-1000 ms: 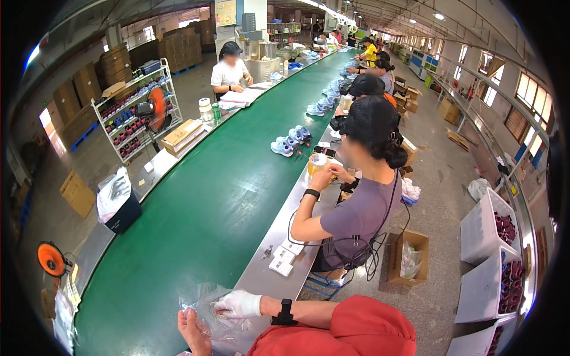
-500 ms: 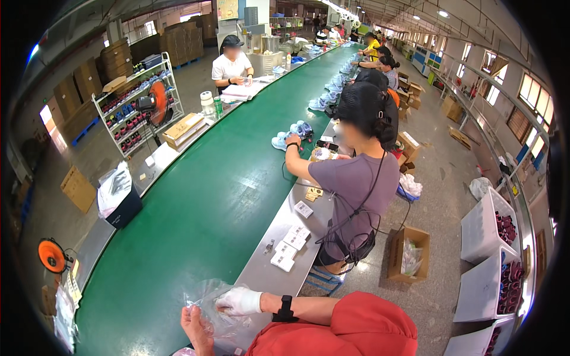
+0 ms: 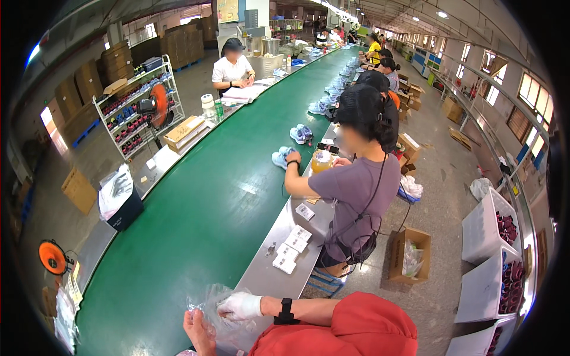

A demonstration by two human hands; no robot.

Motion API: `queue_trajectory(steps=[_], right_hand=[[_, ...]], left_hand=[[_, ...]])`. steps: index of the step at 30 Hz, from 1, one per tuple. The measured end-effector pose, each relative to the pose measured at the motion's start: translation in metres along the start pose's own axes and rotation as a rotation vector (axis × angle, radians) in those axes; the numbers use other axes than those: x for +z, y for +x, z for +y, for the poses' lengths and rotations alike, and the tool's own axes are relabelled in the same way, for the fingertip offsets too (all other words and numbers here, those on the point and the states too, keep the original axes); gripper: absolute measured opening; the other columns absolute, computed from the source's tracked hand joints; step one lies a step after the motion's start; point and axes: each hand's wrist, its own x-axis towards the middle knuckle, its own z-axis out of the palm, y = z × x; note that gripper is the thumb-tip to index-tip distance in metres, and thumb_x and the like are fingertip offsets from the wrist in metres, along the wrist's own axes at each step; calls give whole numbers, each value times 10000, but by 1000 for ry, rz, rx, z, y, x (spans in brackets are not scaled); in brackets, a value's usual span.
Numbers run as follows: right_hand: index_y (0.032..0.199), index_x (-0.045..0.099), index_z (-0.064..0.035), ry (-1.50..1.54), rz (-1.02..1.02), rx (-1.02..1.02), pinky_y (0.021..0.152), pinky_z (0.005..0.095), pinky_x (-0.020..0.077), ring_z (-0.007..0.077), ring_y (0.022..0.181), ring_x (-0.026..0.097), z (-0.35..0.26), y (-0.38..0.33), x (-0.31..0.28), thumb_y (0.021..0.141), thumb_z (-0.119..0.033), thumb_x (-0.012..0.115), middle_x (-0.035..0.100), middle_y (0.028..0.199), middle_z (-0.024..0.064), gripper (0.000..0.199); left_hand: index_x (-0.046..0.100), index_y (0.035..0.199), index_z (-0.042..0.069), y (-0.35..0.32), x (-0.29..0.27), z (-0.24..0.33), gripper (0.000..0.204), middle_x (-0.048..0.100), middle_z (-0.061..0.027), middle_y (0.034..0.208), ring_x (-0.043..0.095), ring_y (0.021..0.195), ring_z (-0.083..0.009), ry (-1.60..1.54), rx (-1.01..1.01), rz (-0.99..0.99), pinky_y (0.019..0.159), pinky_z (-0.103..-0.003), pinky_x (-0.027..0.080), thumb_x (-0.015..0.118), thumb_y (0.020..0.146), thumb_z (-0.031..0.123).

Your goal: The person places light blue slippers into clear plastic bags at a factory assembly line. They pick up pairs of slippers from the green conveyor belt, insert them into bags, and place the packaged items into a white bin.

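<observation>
At the near end of the green belt, a crumpled clear plastic bag (image 3: 209, 298) stretches between my two hands. My left hand (image 3: 199, 333), bare, pinches its left side with the fingers closed. My right hand (image 3: 241, 306) wears a white glove, and its curled fingers grip the bag on the other side. A black band circles my right wrist below the glove. Whether anything lies inside the bag cannot be made out.
White boxes (image 3: 292, 243) lie on the metal side table. Beyond them a co-worker in purple (image 3: 362, 184) touches a light blue shoe (image 3: 282, 158). A dark bin (image 3: 126, 209) stands left of the belt; a cardboard box (image 3: 408, 255) sits on the floor at right.
My hands stay nearly in place while the bag shifts slightly between them. The co-worker's shoe now stands apart from the other shoe, nearer to me.
</observation>
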Motion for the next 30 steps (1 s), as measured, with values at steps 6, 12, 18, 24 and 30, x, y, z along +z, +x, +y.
queue_trajectory(steps=[6, 12, 18, 24, 30], right_hand=[[874, 614, -89, -16, -30, 33, 680, 419, 467, 331, 776, 609, -2, 0, -1, 737, -183, 538, 636, 816, 134, 183], [855, 625, -116, -75, -44, 59, 681, 408, 470, 317, 773, 613, 0, 1, 6, 751, -208, 540, 640, 816, 114, 162], [792, 619, -102, -123, 7, 5, 625, 425, 460, 326, 720, 604, -3, -2, 8, 768, -206, 559, 626, 735, 108, 122], [835, 628, -114, -116, -24, 23, 671, 418, 469, 323, 778, 612, -8, -3, 4, 775, -217, 540, 639, 809, 110, 148], [857, 632, -119, -106, -27, 3, 677, 430, 477, 324, 788, 622, 2, -2, 10, 782, -233, 530, 650, 833, 114, 170]], left_hand=[[483, 846, 137, 0, -1, 0, 84, 447, 72, 655, 382, 443, -20, 15, -37, -9, 336, -190, 269, 561, 874, 139], [478, 856, 147, -4, 12, 7, 78, 445, 73, 655, 372, 437, -22, -12, -90, 6, 331, -194, 259, 553, 878, 144], [541, 1146, 47, -3, -3, -4, 283, 551, -1, 867, 477, 678, -69, 254, 30, -120, 504, -205, 398, 572, 893, 171], [543, 1039, 89, -11, 6, 17, 172, 512, -2, 835, 480, 687, -77, 203, -42, -75, 514, -206, 409, 570, 888, 168], [547, 986, 140, -20, 21, 27, 137, 447, 51, 679, 413, 567, -42, 99, -130, -5, 457, -196, 347, 595, 870, 197]])
